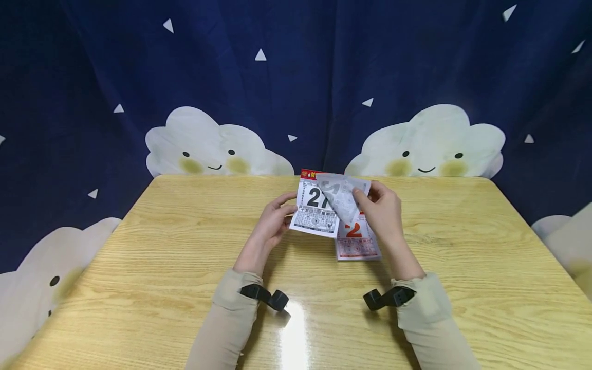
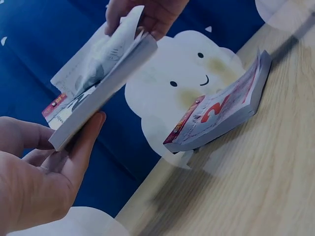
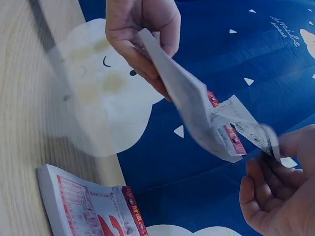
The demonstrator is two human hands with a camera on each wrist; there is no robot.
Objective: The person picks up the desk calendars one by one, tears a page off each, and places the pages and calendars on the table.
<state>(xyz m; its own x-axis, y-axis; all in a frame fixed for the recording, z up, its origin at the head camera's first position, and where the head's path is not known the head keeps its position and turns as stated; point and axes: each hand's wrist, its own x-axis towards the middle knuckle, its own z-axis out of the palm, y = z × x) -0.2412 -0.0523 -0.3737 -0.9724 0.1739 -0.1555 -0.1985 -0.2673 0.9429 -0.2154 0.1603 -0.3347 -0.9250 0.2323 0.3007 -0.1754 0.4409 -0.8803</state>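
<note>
In the head view my left hand [image 1: 273, 218] grips the left edge of a thick tear-off calendar [image 1: 316, 218], which shows a black 27 under a red header strip. Its fingers lie beneath the pad in the left wrist view. At the pad's right side my right hand [image 1: 384, 210] pinches a thin calendar sheet [image 1: 342, 198] between thumb and fingers. The sheet is folded back diagonally, its printing showing through from behind, and covers part of the 27. In the right wrist view the sheet [image 3: 241, 120] curls from near the red header toward the right hand [image 3: 280, 191].
A second tear-off calendar [image 1: 358, 244] with a red 2 lies on the wooden table [image 1: 185, 257], below and right of the held one. Behind the table hangs a dark blue curtain [image 1: 296, 77] with clouds and white triangles. Each wrist wears a black camera strap [image 1: 263, 295].
</note>
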